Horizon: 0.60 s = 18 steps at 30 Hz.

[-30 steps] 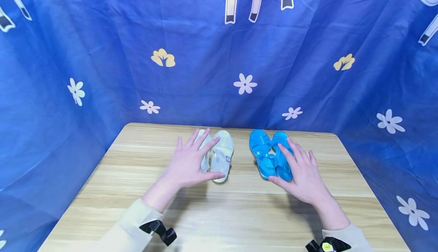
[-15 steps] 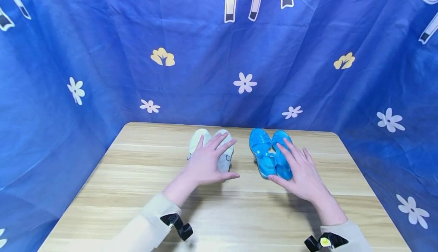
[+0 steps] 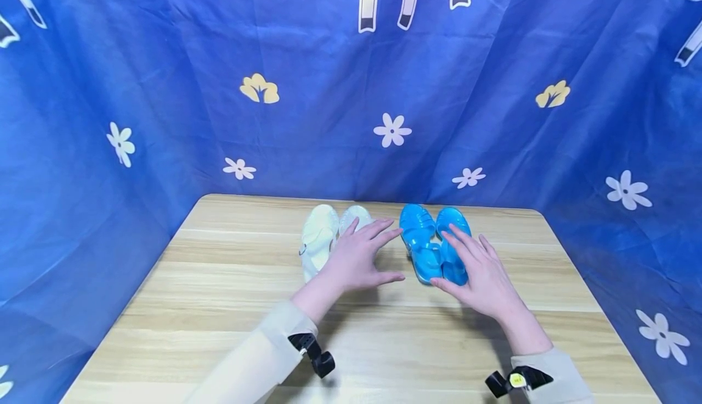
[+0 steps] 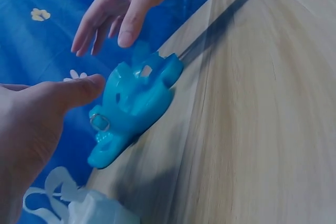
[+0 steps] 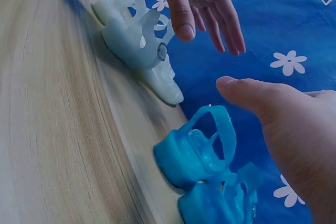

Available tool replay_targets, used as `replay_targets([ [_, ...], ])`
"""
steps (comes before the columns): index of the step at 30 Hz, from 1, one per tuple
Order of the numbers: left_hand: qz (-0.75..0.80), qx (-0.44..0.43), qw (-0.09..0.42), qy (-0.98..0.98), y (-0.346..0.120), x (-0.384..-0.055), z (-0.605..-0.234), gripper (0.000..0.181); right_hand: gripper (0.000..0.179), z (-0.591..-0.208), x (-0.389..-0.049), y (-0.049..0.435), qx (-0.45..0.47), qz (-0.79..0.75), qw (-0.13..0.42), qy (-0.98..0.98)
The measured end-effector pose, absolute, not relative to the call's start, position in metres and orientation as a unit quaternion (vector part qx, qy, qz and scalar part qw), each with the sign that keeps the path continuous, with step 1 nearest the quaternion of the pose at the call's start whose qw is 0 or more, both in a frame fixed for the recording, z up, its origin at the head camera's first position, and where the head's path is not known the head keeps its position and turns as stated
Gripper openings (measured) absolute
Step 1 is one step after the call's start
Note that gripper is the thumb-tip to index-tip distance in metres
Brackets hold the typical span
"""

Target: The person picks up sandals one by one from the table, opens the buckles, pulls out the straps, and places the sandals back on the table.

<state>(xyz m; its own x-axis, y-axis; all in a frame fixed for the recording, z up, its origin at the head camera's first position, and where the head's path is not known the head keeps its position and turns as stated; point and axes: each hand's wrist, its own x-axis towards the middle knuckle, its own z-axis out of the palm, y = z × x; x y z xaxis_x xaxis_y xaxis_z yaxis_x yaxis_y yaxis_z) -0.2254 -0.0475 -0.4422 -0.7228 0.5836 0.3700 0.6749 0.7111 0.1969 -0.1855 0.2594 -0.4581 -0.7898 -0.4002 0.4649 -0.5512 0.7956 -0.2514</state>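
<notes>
A pair of white sandals [image 3: 319, 233] stands side by side near the back of the table, left of a pair of blue sandals [image 3: 419, 233]. Over the right-hand white sandal and the gap between the pairs, my left hand [image 3: 359, 261] hovers with fingers spread, holding nothing; it hides much of that sandal. My right hand [image 3: 482, 279] hangs above the right-hand blue sandal, fingers apart and grasping nothing. In the right wrist view, the white sandals [image 5: 134, 45] show a metal buckle, and the blue sandals [image 5: 194, 150] sit below my right thumb.
The wooden table [image 3: 219, 306] has rounded back corners. Right behind it hangs a blue curtain [image 3: 329, 136] printed with flowers, small trees and animal legs. Each sleeve carries a black wrist camera [image 3: 315, 355].
My left hand has moved right, from over the left white sandal to past the right one, uncovering the left sandal. The right hand has hardly moved. Both pairs of sandals stay in place.
</notes>
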Motion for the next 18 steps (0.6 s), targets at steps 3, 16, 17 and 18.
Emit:
replay_targets([
  [3, -0.156, -0.347, 0.133, -0.915, -0.041, -0.228, -0.443, 0.09, 0.096, -0.46, -0.187, 0.26, 0.259, 0.194, 0.2, -0.925],
  [16, -0.226, -0.332, 0.075, -0.913, -0.007, -0.25, -0.448, 0.071, 0.093, -0.468, -0.193, 0.262, 0.265, 0.202, 0.201, -0.921],
  [17, -0.233, -0.325, 0.07, -0.914, -0.005, -0.252, -0.449, 0.069, 0.093, -0.468, -0.194, 0.262, 0.266, 0.202, 0.201, -0.921],
  [18, -0.239, -0.318, 0.065, -0.915, -0.003, -0.255, -0.45, 0.067, 0.092, -0.469, -0.194, 0.262, 0.267, 0.202, 0.201, -0.921],
])
